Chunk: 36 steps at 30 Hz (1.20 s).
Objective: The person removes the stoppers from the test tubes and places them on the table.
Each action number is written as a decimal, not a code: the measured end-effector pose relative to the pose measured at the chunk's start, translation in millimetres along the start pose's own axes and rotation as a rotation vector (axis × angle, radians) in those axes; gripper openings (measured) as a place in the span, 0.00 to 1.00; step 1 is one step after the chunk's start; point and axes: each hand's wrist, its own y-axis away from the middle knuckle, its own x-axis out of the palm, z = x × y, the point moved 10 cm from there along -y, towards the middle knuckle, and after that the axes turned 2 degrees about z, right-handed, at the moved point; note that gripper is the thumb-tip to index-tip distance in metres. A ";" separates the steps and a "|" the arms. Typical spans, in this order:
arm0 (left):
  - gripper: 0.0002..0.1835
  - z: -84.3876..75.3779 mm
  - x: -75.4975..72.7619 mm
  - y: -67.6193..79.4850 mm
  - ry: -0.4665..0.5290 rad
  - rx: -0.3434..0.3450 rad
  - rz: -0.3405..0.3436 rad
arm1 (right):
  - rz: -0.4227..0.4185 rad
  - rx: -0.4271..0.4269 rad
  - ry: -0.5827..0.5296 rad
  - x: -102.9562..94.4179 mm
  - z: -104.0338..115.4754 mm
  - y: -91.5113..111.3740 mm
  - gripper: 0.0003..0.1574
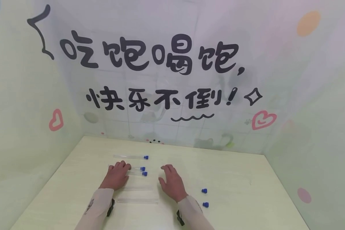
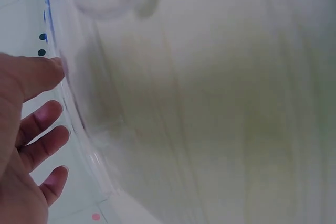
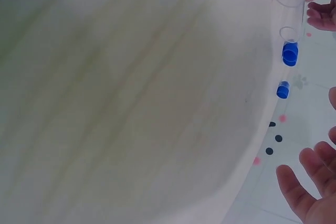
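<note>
The cream sleeves (image 1: 95, 212) sat nearest my head cam, a black strap (image 1: 111, 207) at each wrist. Btwn the arms lay 2 uncapped tubes (image 1: 138, 201), clear, roughly parallel. Farther back were 3 capped tubes (image 1: 127, 157), blue ends to the R: 1 rearmost, 2 close together by the L hand (image 1: 117, 174). That hand's fingers were loosely apart over the pair, thumb right by a tube; couldn't tell if it touched. R hand (image 1: 172, 183) hung w/ fingers spread & slightly bent, nothing in it. Beyond it, on the R, 2 loose caps (image 1: 204, 190) lay on the table (image 1: 233, 179); black writing (image 1: 179, 54) on the wall behind. My read: setting a capped tube in place, approx. 3 of 5 done. Next move, IMO, called for L to take an uncapped tube & R to pinch a cap.
</note>
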 end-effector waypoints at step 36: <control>0.13 -5.4 -3.9 -3.3 -0.059 0.096 -0.045 | 0.139 0.056 -0.097 22.8 1.0 -6.7 0.23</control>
